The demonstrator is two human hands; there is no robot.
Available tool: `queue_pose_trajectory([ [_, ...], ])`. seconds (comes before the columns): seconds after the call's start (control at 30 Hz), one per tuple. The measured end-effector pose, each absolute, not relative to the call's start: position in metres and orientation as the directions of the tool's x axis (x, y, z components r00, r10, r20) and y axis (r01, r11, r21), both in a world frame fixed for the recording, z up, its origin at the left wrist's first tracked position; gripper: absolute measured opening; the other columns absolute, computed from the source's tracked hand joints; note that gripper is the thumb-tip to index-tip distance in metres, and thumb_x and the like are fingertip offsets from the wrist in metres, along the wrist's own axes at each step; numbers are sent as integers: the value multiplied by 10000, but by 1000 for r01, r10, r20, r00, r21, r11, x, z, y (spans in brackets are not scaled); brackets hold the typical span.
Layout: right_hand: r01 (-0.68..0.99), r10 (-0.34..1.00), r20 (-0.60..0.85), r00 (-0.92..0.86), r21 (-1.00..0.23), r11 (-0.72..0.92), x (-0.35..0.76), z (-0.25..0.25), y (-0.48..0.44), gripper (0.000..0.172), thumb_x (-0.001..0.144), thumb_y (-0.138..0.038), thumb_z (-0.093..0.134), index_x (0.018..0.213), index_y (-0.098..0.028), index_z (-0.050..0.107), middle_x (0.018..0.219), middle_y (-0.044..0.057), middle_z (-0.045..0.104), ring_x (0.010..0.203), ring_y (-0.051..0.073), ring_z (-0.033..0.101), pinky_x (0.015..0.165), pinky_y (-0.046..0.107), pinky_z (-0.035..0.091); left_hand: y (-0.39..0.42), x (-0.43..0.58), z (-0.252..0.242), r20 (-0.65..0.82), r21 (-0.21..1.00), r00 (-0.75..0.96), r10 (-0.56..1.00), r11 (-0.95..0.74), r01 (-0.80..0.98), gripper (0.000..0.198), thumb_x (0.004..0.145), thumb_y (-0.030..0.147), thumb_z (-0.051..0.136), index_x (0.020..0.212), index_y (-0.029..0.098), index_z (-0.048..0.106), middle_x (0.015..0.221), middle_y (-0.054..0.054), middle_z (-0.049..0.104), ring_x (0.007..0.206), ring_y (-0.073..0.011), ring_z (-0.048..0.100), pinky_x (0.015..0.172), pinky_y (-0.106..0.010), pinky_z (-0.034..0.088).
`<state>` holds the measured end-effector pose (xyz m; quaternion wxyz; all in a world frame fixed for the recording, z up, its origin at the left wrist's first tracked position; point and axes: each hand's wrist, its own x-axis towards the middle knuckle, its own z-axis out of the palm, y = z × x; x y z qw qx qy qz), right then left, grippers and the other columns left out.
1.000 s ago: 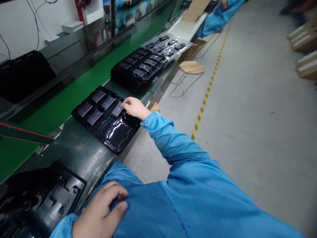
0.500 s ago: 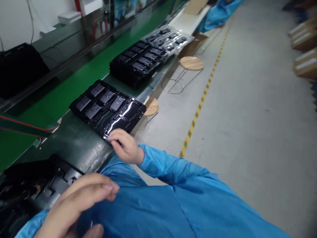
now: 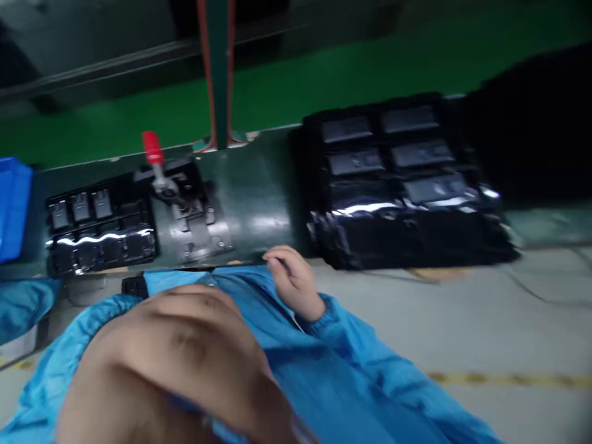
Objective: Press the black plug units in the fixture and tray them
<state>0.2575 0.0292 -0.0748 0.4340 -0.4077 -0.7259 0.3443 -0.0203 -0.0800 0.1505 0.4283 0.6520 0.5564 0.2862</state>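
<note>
A glossy black plastic tray lies on the dark green bench top, with flat dark rectangular items in its compartments; the picture is blurred. Farther left sits a smaller black tray holding small dark items. Between them stands a metal toggle clamp with a red handle. My right hand hangs just below the bench edge, fingers curled, touching only the blue jacket's edge. My left hand fills the lower left close to the camera, hiding what lies beneath it.
A green conveyor belt runs behind the bench, crossed by a green upright post. A blue bin stands at the far left. A dark mass sits at the right. A yellow floor line crosses the grey floor.
The view has swung sharply left. My right hand has left the tray for the jacket's edge, and my left hand has risen close to the camera.
</note>
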Motion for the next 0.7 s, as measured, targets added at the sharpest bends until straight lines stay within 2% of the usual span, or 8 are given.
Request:
queue_pose_trajectory([
  [0.2, 446, 908, 317, -273, -795, 412, 248, -120, 66, 149, 997, -309, 632, 984, -232, 759, 937, 77, 792, 831, 234, 770, 791, 375, 631, -80, -81, 83, -90, 780, -231, 969, 213, 588, 273, 870, 528, 754, 1034, 319, 819, 924, -57, 811, 966, -313, 761, 852, -440, 650],
  [0.37, 561, 937, 270, -224, -750, 350, 237, -137, 85, 179, 936, -357, 644, 970, -259, 789, 909, 113, 815, 818, 293, 794, 782, 420, 640, -102, -156, 28, -124, 700, -498, 859, 431, 570, 227, 942, 403, 640, 891, 220, 764, 906, -54, 796, 884, -239, 733, 865, -354, 583],
  [0.47, 586, 947, 245, -207, -744, 321, 233, -140, 89, 175, 909, -372, 661, 965, -271, 792, 913, 129, 817, 816, 317, 796, 783, 440, 641, -103, -207, 12, -113, 621, -666, 737, 576, 531, 233, 939, 376, 613, 910, 191, 752, 847, -38, 771, 808, -214, 695, 788, -314, 548],
  [0.53, 598, 942, 261, -210, -728, 335, 231, -142, 90, 177, 898, -379, 658, 950, -269, 787, 919, 131, 819, 818, 326, 795, 785, 456, 636, -90, -241, 7, -65, 545, -724, 687, 632, 551, 219, 943, 353, 615, 930, 181, 749, 846, -38, 765, 807, -208, 683, 792, -303, 534],
  [0.63, 622, 930, 295, -219, -692, 366, 228, -144, 90, 182, 895, -385, 647, 943, -263, 773, 914, 125, 816, 795, 328, 783, 765, 471, 628, -58, -293, 3, -9, 394, -792, 610, 730, 558, 178, 948, 296, 620, 992, 181, 750, 973, -63, 794, 929, -216, 709, 876, -293, 520],
  [0.7, 630, 917, 325, -232, -668, 396, 227, -144, 89, 184, 903, -386, 636, 950, -262, 763, 898, 119, 810, 760, 325, 771, 742, 479, 624, -39, -326, 0, 9, 344, -840, 543, 787, 512, 206, 945, 284, 632, 1071, 161, 739, 1098, -117, 797, 1039, -249, 709, 952, -322, 505],
])
